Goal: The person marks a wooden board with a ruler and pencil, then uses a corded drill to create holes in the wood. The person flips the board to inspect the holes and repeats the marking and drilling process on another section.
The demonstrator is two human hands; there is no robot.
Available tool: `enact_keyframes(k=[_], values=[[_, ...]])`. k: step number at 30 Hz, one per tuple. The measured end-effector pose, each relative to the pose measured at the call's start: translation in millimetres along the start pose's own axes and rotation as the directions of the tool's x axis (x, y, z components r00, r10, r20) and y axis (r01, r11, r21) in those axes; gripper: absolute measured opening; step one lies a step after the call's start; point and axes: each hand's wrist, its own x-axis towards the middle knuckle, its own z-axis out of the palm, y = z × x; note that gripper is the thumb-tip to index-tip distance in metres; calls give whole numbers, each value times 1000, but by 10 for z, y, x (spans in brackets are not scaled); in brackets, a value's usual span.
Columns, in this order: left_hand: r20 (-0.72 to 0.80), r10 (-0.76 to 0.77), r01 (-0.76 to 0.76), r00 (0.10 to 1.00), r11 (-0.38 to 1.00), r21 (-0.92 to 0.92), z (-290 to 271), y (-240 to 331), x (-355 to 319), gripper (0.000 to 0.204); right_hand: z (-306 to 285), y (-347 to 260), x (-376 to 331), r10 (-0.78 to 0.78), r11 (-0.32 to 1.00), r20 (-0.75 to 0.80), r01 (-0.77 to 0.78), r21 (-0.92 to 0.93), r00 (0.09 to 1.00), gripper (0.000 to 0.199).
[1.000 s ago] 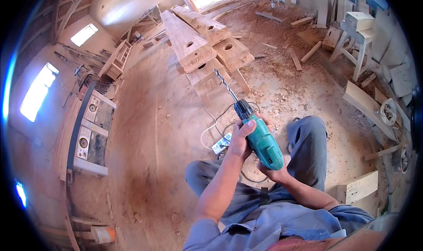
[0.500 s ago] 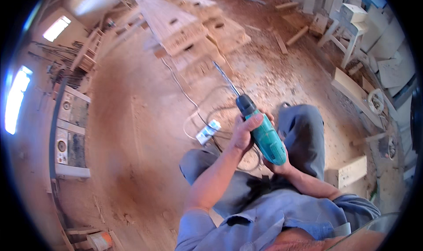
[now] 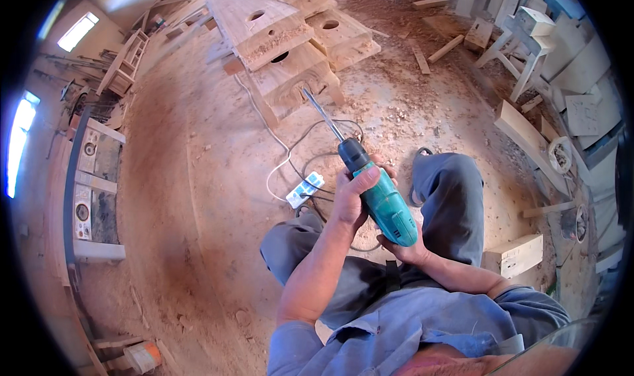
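Between the legs [image 3: 452, 194], the drill [image 3: 389, 211] showed a green body, black chuck [image 3: 353, 154] and slim silvery bit [image 3: 323, 115]; the left hand [image 3: 350, 197] was wrapped round its front, the right hand [image 3: 409, 251] clasped its rear underside.

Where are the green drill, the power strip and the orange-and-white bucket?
Green drill [image 3: 388, 209]: head view, on its green body.
Power strip [image 3: 308, 186]: head view, on its top face.
Orange-and-white bucket [image 3: 142, 357]: head view, on its side.
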Motion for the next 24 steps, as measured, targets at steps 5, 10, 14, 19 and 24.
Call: enact_keyframes(k=[5,10,14,19,24], values=[[-19,20,-20,1000,1000,-3,-58,30,48,44,93,98,21,30,999,-60,-29,24,998,37],[-24,23,-23,999,1000,-1,-58,55,73,41,110,74,62,59,997,-32,-58,57,998,35],[-41,19,-19,999,1000,4,-57,54,102,40,130,117,69,76,992,-46,-71,100,996,33],[-44,35,-34,998,999,21,-82,36,121,46,126,113,96,67,995,-30,-64,71,997,32],[-35,11,-15,999,994,-108,-129,6,145,53,115,72,120,64,995,-23,-62,77,998,32]])
